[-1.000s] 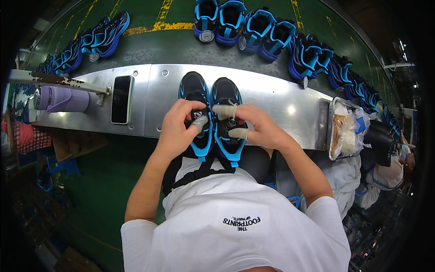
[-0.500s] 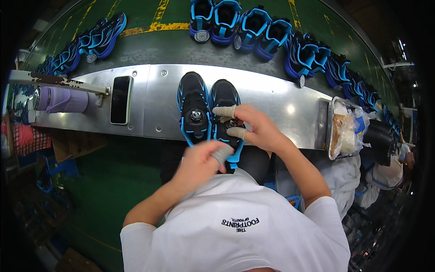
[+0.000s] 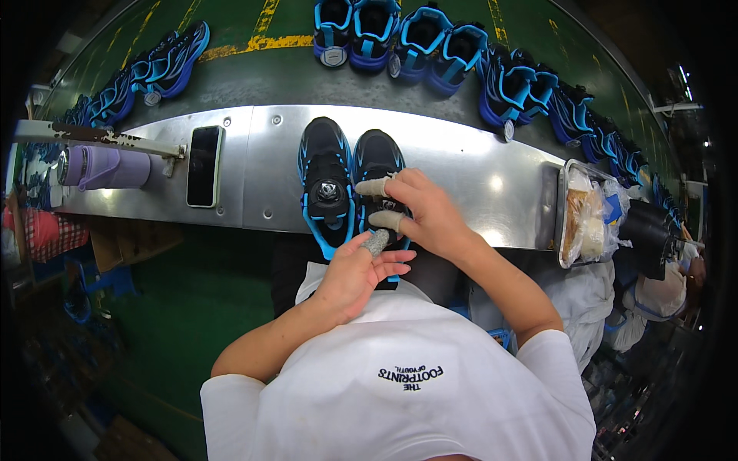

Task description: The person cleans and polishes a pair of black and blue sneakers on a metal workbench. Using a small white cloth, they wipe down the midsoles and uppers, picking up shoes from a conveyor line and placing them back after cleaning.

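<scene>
Shoes (image 3: 324,157) on the bench (image 3: 453,173) — phone (image 3: 204,167) to their left, tray (image 3: 563,211) right.

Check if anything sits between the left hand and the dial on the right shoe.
Yes: the covered thumb of the right hand lies between the dial and the left hand, which is by that shoe's heel end. Nothing else visible stands in the way.

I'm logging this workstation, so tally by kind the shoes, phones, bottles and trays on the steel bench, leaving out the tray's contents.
Black-and-blue shoes: 2
Phone: 1
Purple bottle: 1
Metal tray: 1
Total: 5
</scene>
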Available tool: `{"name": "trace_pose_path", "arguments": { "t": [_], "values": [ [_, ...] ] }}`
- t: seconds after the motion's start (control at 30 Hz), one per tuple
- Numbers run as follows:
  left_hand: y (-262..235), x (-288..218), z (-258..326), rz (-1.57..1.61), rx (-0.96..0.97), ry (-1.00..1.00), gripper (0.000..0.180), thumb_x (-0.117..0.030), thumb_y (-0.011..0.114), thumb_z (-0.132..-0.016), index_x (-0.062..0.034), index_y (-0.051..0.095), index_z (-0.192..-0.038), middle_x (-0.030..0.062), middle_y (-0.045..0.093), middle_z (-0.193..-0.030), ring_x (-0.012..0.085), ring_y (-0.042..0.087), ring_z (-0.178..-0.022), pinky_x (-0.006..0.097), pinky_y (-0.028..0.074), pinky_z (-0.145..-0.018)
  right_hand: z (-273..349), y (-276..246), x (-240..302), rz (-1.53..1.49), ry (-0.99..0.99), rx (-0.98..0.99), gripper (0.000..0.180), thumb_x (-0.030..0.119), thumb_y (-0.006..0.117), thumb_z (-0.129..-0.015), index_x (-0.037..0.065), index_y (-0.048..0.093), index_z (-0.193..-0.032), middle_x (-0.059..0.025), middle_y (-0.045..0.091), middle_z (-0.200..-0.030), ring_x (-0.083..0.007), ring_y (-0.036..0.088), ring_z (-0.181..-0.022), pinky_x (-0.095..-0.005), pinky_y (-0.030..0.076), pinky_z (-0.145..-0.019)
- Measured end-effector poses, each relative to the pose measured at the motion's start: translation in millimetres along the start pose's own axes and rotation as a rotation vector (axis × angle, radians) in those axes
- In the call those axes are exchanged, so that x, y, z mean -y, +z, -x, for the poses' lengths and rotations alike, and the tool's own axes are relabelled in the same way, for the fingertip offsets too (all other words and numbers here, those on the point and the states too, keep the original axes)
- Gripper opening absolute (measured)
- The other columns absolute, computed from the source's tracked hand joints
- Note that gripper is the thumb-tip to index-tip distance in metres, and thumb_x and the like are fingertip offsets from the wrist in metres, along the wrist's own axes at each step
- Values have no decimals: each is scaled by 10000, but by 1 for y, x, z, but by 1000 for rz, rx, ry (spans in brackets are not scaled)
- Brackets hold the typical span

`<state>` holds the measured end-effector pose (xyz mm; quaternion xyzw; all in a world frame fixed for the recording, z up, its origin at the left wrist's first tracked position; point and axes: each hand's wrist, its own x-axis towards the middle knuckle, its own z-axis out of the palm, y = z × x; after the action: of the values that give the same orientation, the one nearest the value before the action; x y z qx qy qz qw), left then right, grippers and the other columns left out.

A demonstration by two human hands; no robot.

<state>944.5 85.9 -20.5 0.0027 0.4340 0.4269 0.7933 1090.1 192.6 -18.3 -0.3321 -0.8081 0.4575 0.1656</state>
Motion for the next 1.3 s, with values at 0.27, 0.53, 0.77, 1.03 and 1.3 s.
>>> {"name": "trace_pose_path", "arguments": {
  "t": [0.27,0.53,0.77,1.03,1.3],
  "values": [
    [5,11,-3,65,43,-9,284,-137,436,-1020,24,498,-1246,132,597,-1194,265,628,-1059,364,534,-849,8,-12,-20,-312,-47,132,547,90,721,-759,165,619,-1292,-79,584,-911,-225,534,-877,-343,452,-807],
    [13,23,-5,73,3,-13,298,-143,441,-1022,29,489,-1260,141,591,-1214,267,627,-1056,363,535,-846,19,-18,-17,-178,35,-10,481,107,728,-768,137,639,-1240,-71,574,-950,-233,530,-898,-338,438,-817],
    [31,29,-8,69,-34,3,345,31,348,-932,82,406,-1268,197,565,-1169,325,626,-1057,409,538,-870,27,-29,-19,-113,-44,24,466,62,709,-781,149,657,-1235,-65,594,-985,-222,520,-921,-314,436,-829],
    [48,36,-10,51,-30,-9,370,49,324,-903,59,435,-1256,190,557,-1182,329,614,-1069,417,531,-884,38,-42,-28,-327,-32,19,525,67,709,-779,134,613,-1291,-77,652,-1034,-231,572,-939,-319,453,-845],
    [30,33,-14,45,35,-3,305,-125,475,-1000,53,475,-1247,162,583,-1201,261,644,-997,369,552,-818,42,-8,-22,-19,105,-189,550,172,748,-769,134,597,-1297,-112,607,-1027,-258,543,-933,-333,439,-861]
  ]
}}
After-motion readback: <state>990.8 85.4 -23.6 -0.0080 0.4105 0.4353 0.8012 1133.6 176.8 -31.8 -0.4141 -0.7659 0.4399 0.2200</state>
